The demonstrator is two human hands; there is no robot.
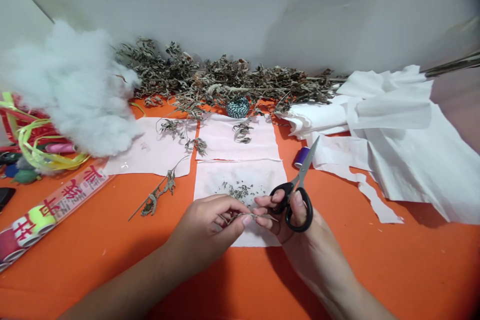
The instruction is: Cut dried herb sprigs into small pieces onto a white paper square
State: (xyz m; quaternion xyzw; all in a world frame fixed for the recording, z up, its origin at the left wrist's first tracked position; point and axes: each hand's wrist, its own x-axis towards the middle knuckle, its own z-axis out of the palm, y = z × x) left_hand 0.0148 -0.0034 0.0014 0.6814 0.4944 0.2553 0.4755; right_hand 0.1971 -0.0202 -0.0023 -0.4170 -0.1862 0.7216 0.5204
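- My left hand (204, 227) has a dried sprig (240, 218) pinched between thumb and fingertips, low over the near white sheet (240, 180) on the orange bench (112, 240).
- My right hand (288, 220) pinches the other end of that sprig, and its grip is also threaded through the black loops of the scissors (296, 192). The blades are closed and point up toward 1 o'clock.
- The sprig looks feather-light, dry and brittle, so I'd guess it crumbles if squeezed. Best held by the stem, not the leaves.
- Crumbs (240, 190) sit on the sheet at 12 o'clock from my fingers.
- A loose twig (157, 195) lies at 10 o'clock, the big herb pile (225, 80) along the wall at 12.
- Stuffing fluff (75, 85) is at 10, the torn paper (393, 130) at 2, a purple spool (301, 156) just beside the scissor tips.
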